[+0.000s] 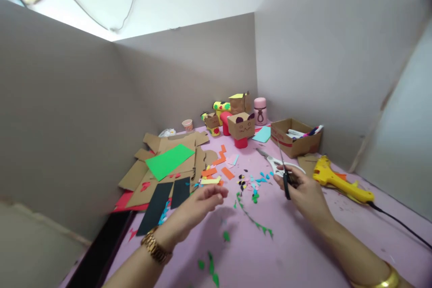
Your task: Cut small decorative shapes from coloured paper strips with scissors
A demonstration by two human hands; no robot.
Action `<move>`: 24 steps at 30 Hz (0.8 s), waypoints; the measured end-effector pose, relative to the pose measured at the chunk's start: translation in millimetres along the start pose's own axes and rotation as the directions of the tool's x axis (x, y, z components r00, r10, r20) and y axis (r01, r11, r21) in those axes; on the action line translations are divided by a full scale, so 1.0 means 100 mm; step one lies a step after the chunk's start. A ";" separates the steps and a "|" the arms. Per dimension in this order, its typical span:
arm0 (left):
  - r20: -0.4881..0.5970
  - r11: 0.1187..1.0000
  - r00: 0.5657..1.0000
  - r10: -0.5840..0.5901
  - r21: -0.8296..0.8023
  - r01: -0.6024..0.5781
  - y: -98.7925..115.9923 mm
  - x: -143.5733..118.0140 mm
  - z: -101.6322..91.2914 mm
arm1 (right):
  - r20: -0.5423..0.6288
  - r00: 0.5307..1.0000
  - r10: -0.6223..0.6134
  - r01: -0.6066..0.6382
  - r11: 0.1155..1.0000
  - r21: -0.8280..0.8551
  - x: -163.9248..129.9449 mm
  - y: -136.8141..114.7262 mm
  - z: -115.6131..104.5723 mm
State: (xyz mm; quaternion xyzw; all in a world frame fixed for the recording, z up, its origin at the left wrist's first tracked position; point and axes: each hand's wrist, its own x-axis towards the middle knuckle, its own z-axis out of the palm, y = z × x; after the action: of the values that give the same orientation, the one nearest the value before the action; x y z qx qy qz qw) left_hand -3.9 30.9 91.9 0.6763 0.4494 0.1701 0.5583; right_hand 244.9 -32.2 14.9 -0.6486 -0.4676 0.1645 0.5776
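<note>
The right hand (305, 191) is closed around a small pair of dark scissors (286, 179), gripping them by the handles with the thin blades pointing up and away from the wrist. The left hand (199, 204) hovers just above the pink table (303, 252), fingers curled loosely with the tips drawn together; it is blurred, and I cannot tell whether anything is pinched between them. The two hands are apart, the left at the same depth as the right, with a strip of green paper trimmings (253, 220) lying on the table between them.

A second, larger pair of scissors with white handles (275, 162) lies flat on the table just beyond the right hand, almost touching the dark pair. One yellow glue gun (340, 182) rests to the right of that hand, its black cord running off to the edge of the picture.

Beyond the left hand lie two black paper strips (167, 198) side by side, one green sheet (169, 161) on a pile of flat cardboard pieces (162, 171), and several orange paper scraps (219, 166). Further back stand three small cardboard box figures (240, 126), one pink flask (260, 110), one small paper cup (187, 124), and one open cardboard box (295, 137) holding pens.
</note>
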 end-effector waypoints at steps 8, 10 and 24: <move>0.008 0.840 0.999 -0.033 0.542 0.024 -0.59 -0.82 -0.22 | 0.041 0.999 -0.015 0.017 0.999 -0.042 -0.10 0.00 0.02; -0.002 0.833 1.000 -0.011 0.553 0.010 -0.64 -0.90 -0.15 | 0.052 0.998 -0.027 0.031 0.997 -0.071 -0.13 0.01 0.05; -0.054 0.862 0.986 0.160 0.494 -0.113 -0.78 -0.66 0.19 | 0.075 0.995 -0.064 0.074 0.987 -0.140 -0.24 -0.01 0.08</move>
State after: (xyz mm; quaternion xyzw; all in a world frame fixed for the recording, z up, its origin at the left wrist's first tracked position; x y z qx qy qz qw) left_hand -58.1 -35.3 33.3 0.8170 0.4541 0.1213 0.3339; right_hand 226.4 -46.9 5.7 -0.6655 -0.5203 0.1330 0.5184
